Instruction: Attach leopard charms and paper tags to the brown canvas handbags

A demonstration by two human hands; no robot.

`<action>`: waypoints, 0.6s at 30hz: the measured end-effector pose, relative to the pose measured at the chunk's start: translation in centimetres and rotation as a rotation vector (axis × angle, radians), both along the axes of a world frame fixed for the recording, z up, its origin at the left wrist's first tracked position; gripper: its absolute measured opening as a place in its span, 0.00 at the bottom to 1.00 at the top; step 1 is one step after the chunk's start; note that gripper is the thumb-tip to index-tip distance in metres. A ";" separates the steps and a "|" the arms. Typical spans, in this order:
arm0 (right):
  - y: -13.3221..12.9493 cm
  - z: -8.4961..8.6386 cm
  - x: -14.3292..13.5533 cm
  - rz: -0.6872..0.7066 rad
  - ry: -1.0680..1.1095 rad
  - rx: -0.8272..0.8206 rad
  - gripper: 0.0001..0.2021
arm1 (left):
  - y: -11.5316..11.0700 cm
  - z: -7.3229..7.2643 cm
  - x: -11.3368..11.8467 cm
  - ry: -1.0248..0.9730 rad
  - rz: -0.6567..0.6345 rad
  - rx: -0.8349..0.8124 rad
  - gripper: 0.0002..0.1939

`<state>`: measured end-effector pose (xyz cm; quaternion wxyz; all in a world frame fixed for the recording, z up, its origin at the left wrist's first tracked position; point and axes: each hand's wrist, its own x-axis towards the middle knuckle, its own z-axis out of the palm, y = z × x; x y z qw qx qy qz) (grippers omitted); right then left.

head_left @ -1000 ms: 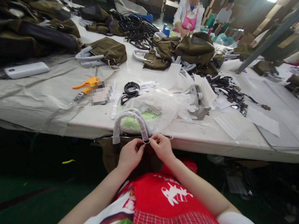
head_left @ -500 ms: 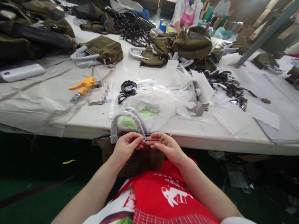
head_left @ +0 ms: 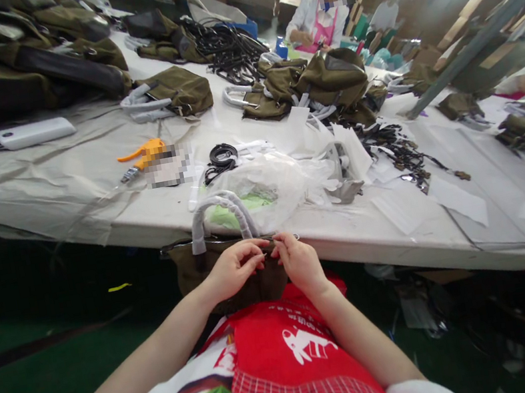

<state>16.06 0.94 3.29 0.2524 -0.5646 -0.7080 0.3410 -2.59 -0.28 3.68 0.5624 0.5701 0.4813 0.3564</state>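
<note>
From here I can't make out what, if anything, the left hand (head_left: 235,270) and right hand (head_left: 301,264) pinch, both narrowly curled against the olive-brown bag (head_left: 188,272).

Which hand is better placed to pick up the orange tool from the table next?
Probably the left hand: the orange tool lies on the table on that side, while the right hand, also at the bag, is farther away.
</note>
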 end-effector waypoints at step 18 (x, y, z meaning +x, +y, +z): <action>-0.5 0.6 -0.4 0.093 0.544 -0.243 0.07 | -0.2 1.0 -0.8 0.075 0.015 0.133 0.12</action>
